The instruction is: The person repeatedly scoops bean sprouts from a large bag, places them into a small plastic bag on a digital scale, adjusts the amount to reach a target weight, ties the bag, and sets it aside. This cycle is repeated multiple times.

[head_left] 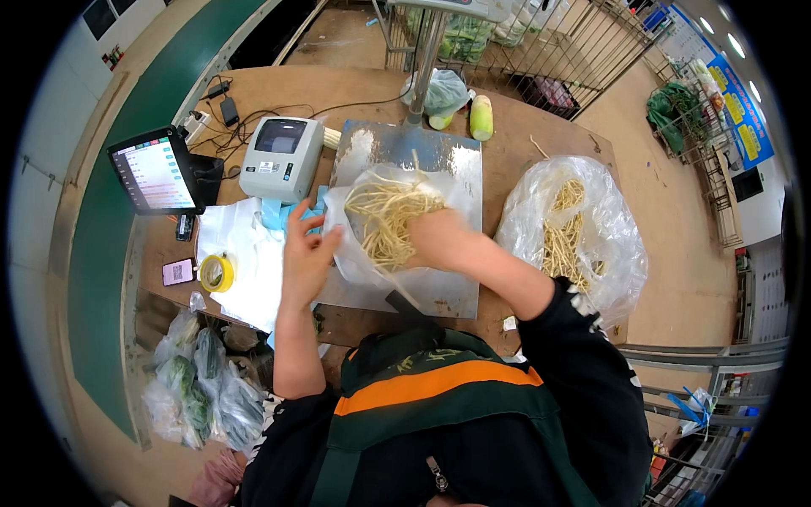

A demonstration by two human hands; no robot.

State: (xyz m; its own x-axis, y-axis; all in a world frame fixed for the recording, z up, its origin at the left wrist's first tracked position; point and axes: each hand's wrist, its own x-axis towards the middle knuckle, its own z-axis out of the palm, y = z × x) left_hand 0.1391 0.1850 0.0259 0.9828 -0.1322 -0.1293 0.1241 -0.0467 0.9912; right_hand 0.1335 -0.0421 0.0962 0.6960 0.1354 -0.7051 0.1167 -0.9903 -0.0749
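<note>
A clear plastic bag (338, 269) with a tangle of thin pale roots (384, 224) in it lies open on the metal scale platform (460, 296). At its left side, my left hand (306, 258) holds the bag's edge between thumb and fingers. My right hand (441, 239) reaches in from the right, its fingers curled into the roots and mostly hidden there. A larger clear plastic bag (621, 232), spread open to the right of the scale, holds more of the same roots (562, 245).
Left of the scale are a label printer (280, 158), a screen (154, 173), yellow tape (216, 273), a phone (178, 271) and white bags (253, 253). Behind the scale lie a pale green radish (481, 118) and a bagged vegetable (443, 91). Cables (245, 127) cross the back left.
</note>
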